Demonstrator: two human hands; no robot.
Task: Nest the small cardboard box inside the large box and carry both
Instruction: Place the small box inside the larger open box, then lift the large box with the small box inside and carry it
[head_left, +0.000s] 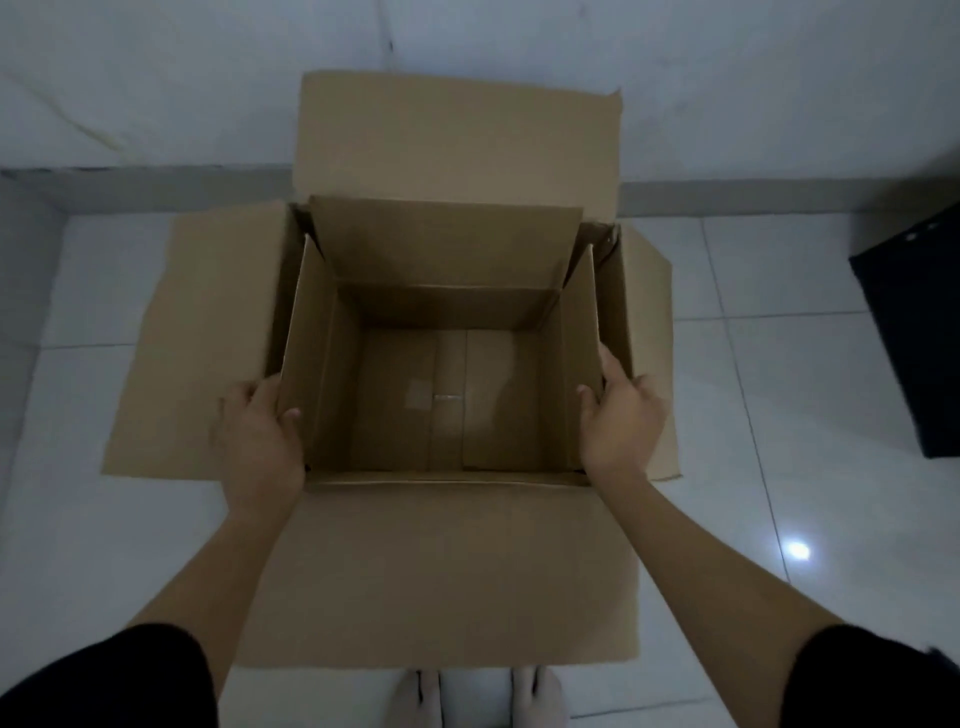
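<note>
The large cardboard box (441, 571) stands on the tiled floor below me with its four flaps spread outward. The small cardboard box (447, 239) sits inside it, open, with its own flaps standing upright and nothing in it. My left hand (257, 436) grips the small box's left upright flap, thumb inside and fingers outside, between the two boxes. In the same way, my right hand (621, 421) grips the right upright flap.
A white wall (156, 78) rises just behind the boxes. A dark object (914, 338) stands on the floor at the right edge. My feet (421, 696) are right at the near flap. Pale floor tiles (779, 519) lie to both sides.
</note>
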